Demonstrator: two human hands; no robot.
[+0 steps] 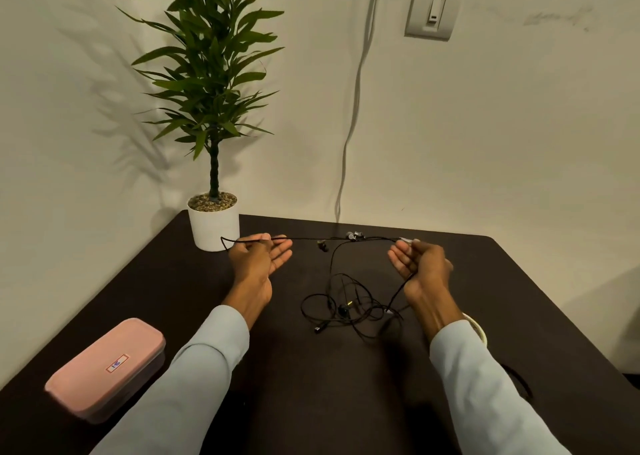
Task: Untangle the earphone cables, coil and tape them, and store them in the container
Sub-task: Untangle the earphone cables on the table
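A: What was in front of you, biggest first?

B: You sat at a dark table (346,402) pushed against a pale wall. A potted plant (211,108) stood in a white pot at the far left edge, and a pink container (104,368) with its lid on lay near your left sleeve, at the near left of the table.

A: And my hands?

B: Your left hand (259,257) was raised palm-up just beside the pot, thumb and forefinger pinching a black earphone cable (304,238), the other fingers relaxed and spread. Your right hand (419,264) was held up across from it, fingers curled round the same cable near its pale end. The stretch between your hands ran almost straight above the table.

A: Where was the rest of the wiring?

B: Below and between your hands. A loose tangle of cables (349,309) lay on the table, nearer your right wrist, with one strand rising to the taut line and another running up to your right hand. An earbud (322,245) hung just under the stretched cable near its middle, and small metallic pieces (355,235) showed by the line; I couldn't tell what they were
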